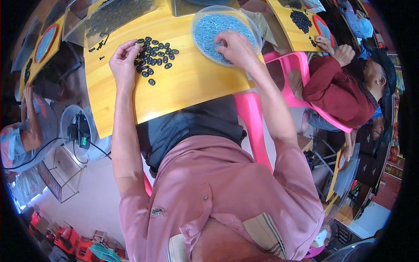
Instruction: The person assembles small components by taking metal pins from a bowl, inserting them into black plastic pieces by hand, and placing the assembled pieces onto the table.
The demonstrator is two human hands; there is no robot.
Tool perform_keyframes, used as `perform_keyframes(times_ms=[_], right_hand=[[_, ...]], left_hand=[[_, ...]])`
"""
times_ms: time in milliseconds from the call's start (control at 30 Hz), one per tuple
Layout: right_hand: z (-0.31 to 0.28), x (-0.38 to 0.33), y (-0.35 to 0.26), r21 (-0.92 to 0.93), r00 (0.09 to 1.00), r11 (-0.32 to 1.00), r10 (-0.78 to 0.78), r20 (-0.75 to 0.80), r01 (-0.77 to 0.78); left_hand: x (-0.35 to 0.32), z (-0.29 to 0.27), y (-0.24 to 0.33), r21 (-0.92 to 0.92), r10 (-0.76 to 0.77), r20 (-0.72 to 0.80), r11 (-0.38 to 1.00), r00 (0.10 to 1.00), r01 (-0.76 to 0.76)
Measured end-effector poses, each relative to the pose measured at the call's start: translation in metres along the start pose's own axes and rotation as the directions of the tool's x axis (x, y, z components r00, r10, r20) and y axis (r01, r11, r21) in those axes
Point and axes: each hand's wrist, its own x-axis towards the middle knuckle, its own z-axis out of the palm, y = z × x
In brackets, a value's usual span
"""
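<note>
Several small, shiny black oval pieces, with pale marks on their tops, lie in a loose pile on the yellow tabletop. My left hand is at the pile's left edge, thumb and fingertips pinched together; what they hold, if anything, is hidden among the dark pieces. To the right stands a round, clear plastic tub full of thin blue-grey pins or screws. Over its contents, my right hand has curled fingers with thumb and forefinger closed; anything between them is too small to make out.
A clear bin of dark parts stands at the far left. Thin black pieces lie near it. A pink chair and a person in dark red are at right. Another person sits left, beside a white bucket with cables.
</note>
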Motion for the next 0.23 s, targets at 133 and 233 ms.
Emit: perform_keyframes(times_ms=[133, 233], right_hand=[[0.0055, 0.0020, 0.0053, 0.084, 0.995, 0.991, 0.098, 0.016, -0.099], [0.0028, -0.0013, 0.0045, 0.120, 0.989, 0.982, 0.149, -0.007, -0.148]], left_hand=[[-0.0008, -0.0005, -0.0001, -0.020, 0.001, 0.014, 1.000, 1.000, -0.001], [-0.0025, 0.0008, 0.0013, -0.041, -0.003, 0.030, 0.999, 1.000, 0.005]])
